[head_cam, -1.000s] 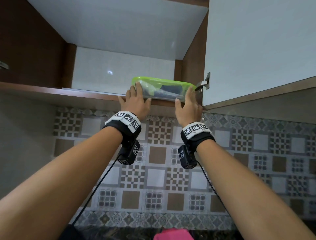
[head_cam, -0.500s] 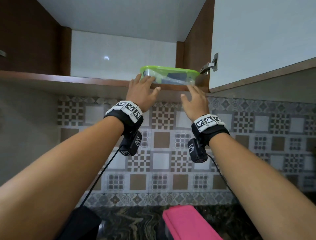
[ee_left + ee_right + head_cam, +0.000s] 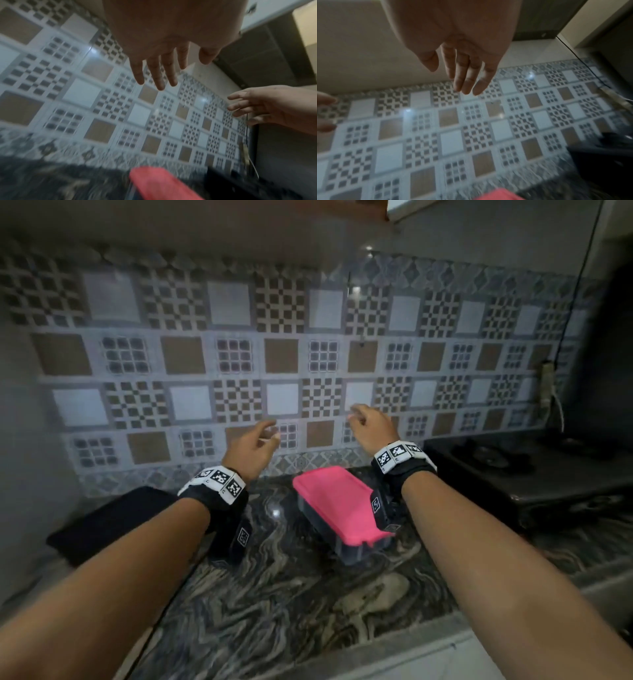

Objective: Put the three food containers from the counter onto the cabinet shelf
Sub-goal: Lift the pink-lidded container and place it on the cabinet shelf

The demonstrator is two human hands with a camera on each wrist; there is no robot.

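the marbled counter runs from the near edge back to the patterned tile wall, with a broad bare stretch of stone in the near middle. its far left is bounded by a plain grey wall, its right by a dark stove that sits on the counter.

both hands hang in the air in front of the tiles, above the far part of the counter, apart from each other with a gap between them. the left hand is empty, its fingers loose and spread; the left wrist view shows them straight and parted. the right hand is also empty, fingers relaxed and close together, touching nothing.

the pink-lidded container lies on the counter below and between the two hands, nearer the right wrist, its long side angled from far left to near right. the lid is on, and the clear body shows beneath its near end.

a flat black object lies on the counter at the left, under the left forearm. a thin dark cord hangs down the wall at the far right, above the stove.
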